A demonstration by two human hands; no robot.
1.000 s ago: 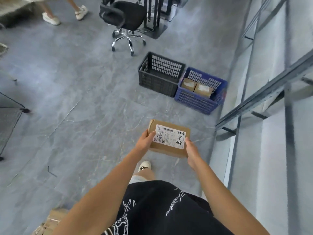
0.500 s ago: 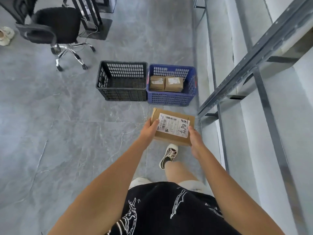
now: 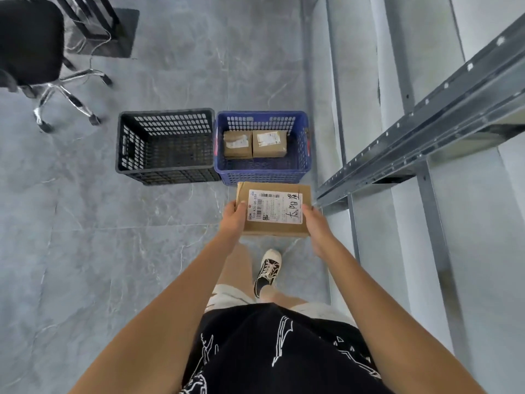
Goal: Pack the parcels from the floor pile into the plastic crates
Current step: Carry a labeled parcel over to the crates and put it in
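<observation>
I carry a brown cardboard parcel (image 3: 274, 230) with a white shipping label, held level in front of me. My left hand (image 3: 234, 220) grips its left edge, thumb on top. Its right edge is gripped by my right hand (image 3: 314, 223). Just beyond the parcel, on the grey floor, stands a blue plastic crate (image 3: 261, 173) holding two small brown parcels (image 3: 238, 144) (image 3: 269, 143) side by side against its far wall. A black plastic crate (image 3: 166, 177) touches its left side, and nothing shows inside it.
A grey metal rack (image 3: 420, 132) and pale wall panels run along the right. A black office chair (image 3: 31, 49) on chrome legs stands at the far left, with a black stand base (image 3: 113, 32) behind it. My shoe (image 3: 268, 270) is on the floor below the parcel.
I have walked toward the crates with the parcel; they now sit larger and directly beyond it. Both hands keep the same hold.
</observation>
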